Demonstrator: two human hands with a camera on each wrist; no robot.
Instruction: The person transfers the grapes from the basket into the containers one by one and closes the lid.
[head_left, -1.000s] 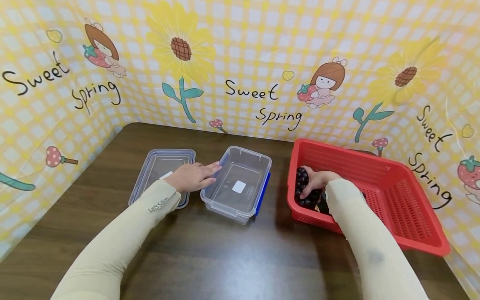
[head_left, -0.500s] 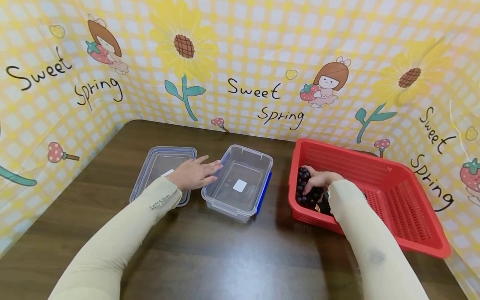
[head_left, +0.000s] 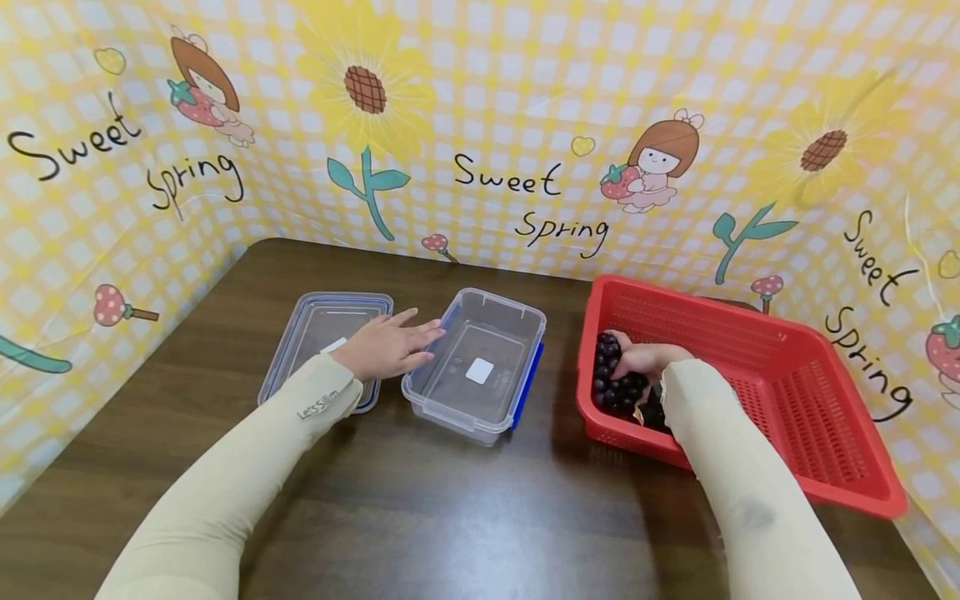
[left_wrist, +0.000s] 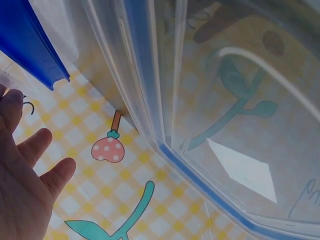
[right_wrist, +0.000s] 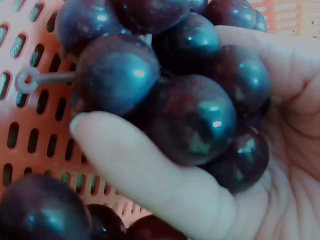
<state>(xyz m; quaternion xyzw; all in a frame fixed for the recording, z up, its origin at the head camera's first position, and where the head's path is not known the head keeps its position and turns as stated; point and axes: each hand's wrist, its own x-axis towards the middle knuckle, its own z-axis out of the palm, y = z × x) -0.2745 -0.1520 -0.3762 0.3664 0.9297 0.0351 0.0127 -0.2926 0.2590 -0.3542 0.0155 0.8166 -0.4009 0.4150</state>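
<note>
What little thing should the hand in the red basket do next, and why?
Probably lift the grapes gently upward: the right hand grips them, they're down inside the basket, and the box stands open beside it, so raising them over the rim seems the likely first step.

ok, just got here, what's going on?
A person's right hand is gripping dark grapes inside the red basket. Their left hand is open, fingertips at the clear container; can't tell if they touch it. No grapes in the container. Its lid is off, lying beside it on the table, partly behind the left hand.
</note>
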